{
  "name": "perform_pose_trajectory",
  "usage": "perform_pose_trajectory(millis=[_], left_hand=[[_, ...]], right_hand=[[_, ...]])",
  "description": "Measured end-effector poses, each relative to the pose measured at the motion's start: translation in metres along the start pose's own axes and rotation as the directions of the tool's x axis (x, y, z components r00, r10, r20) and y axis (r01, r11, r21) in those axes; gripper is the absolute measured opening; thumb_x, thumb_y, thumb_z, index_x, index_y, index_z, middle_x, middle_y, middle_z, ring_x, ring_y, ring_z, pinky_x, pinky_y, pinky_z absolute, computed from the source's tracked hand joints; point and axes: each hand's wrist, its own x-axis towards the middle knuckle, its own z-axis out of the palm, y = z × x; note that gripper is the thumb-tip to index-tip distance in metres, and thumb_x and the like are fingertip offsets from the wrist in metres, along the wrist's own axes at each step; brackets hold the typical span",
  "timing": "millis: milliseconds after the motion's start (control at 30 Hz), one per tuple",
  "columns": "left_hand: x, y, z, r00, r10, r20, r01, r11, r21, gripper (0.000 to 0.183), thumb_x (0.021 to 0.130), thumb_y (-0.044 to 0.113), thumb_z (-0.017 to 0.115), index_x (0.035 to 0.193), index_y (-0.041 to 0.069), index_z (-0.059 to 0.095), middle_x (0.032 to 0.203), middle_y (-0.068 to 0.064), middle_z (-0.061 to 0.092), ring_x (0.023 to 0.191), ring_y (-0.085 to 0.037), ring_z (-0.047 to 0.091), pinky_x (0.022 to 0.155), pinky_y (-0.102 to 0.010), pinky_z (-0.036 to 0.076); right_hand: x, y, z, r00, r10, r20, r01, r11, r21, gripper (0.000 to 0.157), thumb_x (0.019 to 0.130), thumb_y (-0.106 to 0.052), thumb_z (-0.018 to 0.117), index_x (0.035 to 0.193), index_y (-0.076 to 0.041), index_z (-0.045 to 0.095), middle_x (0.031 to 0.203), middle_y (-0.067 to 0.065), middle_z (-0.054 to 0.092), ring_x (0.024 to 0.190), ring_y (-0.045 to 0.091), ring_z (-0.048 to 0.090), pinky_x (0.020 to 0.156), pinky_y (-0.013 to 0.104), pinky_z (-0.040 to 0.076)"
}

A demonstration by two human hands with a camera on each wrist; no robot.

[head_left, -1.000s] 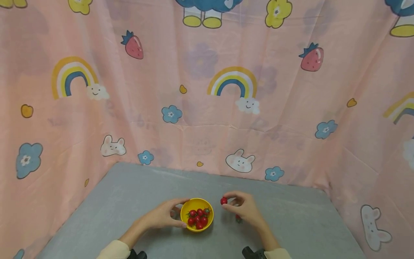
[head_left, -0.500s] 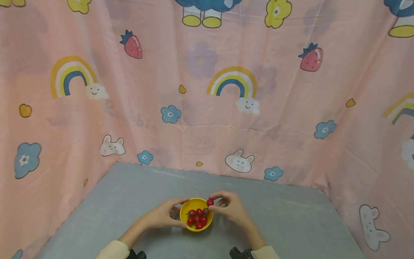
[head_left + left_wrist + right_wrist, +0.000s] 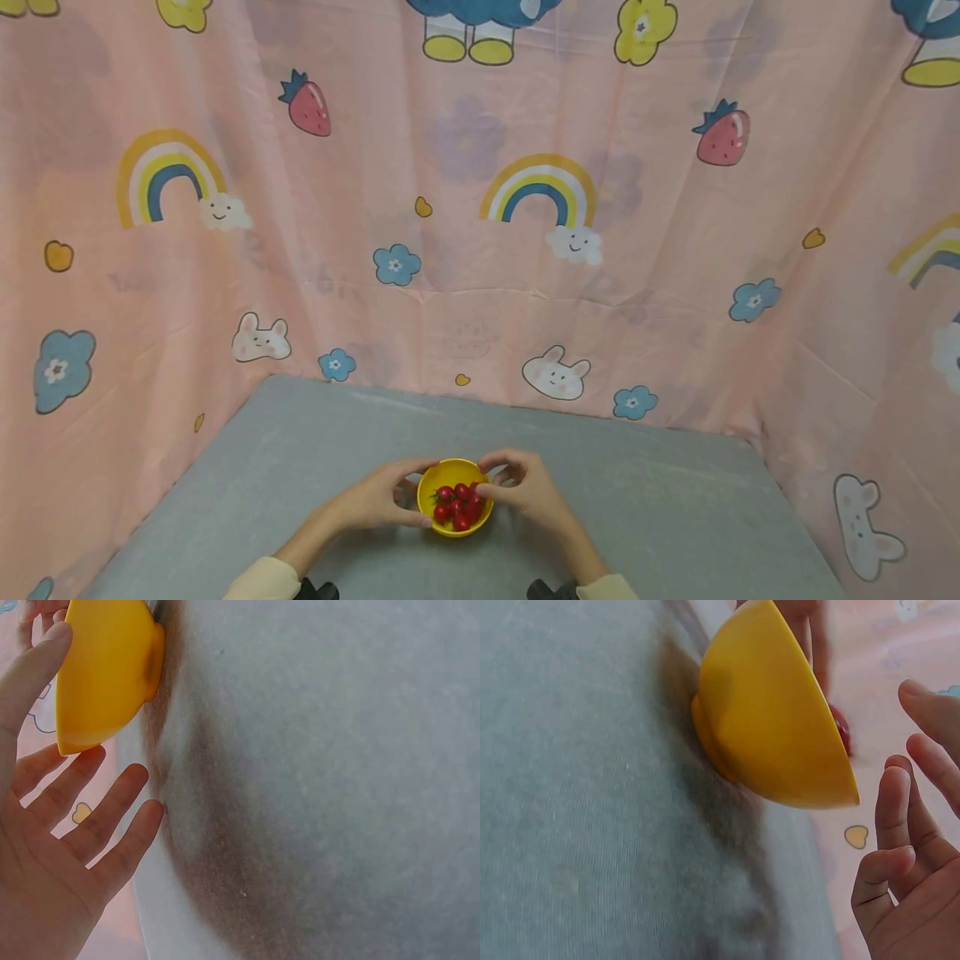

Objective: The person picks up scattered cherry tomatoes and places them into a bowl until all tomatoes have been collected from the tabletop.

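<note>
A yellow bowl [image 3: 452, 472] stands on the grey table, with several cherry tomatoes [image 3: 457, 507] inside. My left hand [image 3: 378, 500] holds its left side, thumb at the near rim and fingers at the far rim; the left wrist view has that thumb against the bowl wall [image 3: 109, 682]. Over the right rim is my right hand [image 3: 532, 493], thumb and forefinger apart. Nothing sits between its fingers in the right wrist view, where the hand [image 3: 922, 877] is beside the bowl [image 3: 772, 712]. A blurred red tomato [image 3: 841, 729] shows just past the rim there.
The grey tabletop [image 3: 660, 500] stretches out around the bowl. Behind it and along both sides hangs a pink printed curtain [image 3: 465, 317]. Dark wrist devices [image 3: 551, 590] sit at the cuffs.
My right hand has carried a cherry tomato leftward to the bowl and let it go there. Another tomato, earlier visible beneath that hand, is out of sight. The left hand stays put.
</note>
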Motion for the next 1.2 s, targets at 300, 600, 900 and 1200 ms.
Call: perform_pose_trajectory(millis=[300,600,900,1200], left_hand=[[0.000,0.002,0.001,1.000,-0.013,-0.011,0.013,1.000,0.009,0.078,0.087,0.029,0.084,0.152,0.010,0.046,0.148,-0.007,0.051,0.112,-0.023,0.062,0.090,-0.041,0.055],[-0.001,0.002,0.001,1.000,-0.012,-0.014,0.012,1.000,0.011,0.078,0.086,0.029,0.084,0.152,0.010,0.047,0.148,-0.007,0.051,0.112,-0.023,0.062,0.091,-0.041,0.055],[-0.001,0.004,0.000,1.000,-0.018,-0.011,0.018,1.000,0.009,0.078,0.087,0.028,0.084,0.152,0.009,0.046,0.148,-0.008,0.051,0.111,-0.023,0.062,0.090,-0.041,0.055],[0.000,0.004,0.000,1.000,-0.020,0.002,0.020,1.000,0.012,0.078,0.087,0.028,0.084,0.153,0.010,0.045,0.148,-0.007,0.051,0.111,-0.022,0.062,0.090,-0.041,0.055]], right_hand=[[-0.012,0.008,-0.019,0.999,0.041,-0.034,-0.040,0.999,0.017,0.032,0.089,-0.013,0.081,0.114,0.003,0.070,0.112,0.016,0.068,0.084,0.028,0.063,0.066,0.028,0.054],[-0.028,0.024,-0.049,0.995,0.029,-0.091,-0.031,0.999,-0.024,0.033,0.088,-0.009,0.081,0.118,0.001,0.070,0.115,0.020,0.066,0.081,0.025,0.064,0.065,0.028,0.055],[-0.047,0.036,-0.073,0.990,0.072,-0.120,-0.082,0.993,-0.087,0.049,0.084,-0.010,0.085,0.126,0.004,0.064,0.119,0.024,0.062,0.077,0.027,0.065,0.063,0.028,0.053],[-0.051,0.044,-0.083,0.981,0.160,-0.108,-0.176,0.972,-0.154,0.060,0.079,-0.017,0.090,0.129,0.002,0.063,0.119,0.020,0.063,0.066,0.023,0.058,0.059,0.029,0.052]])
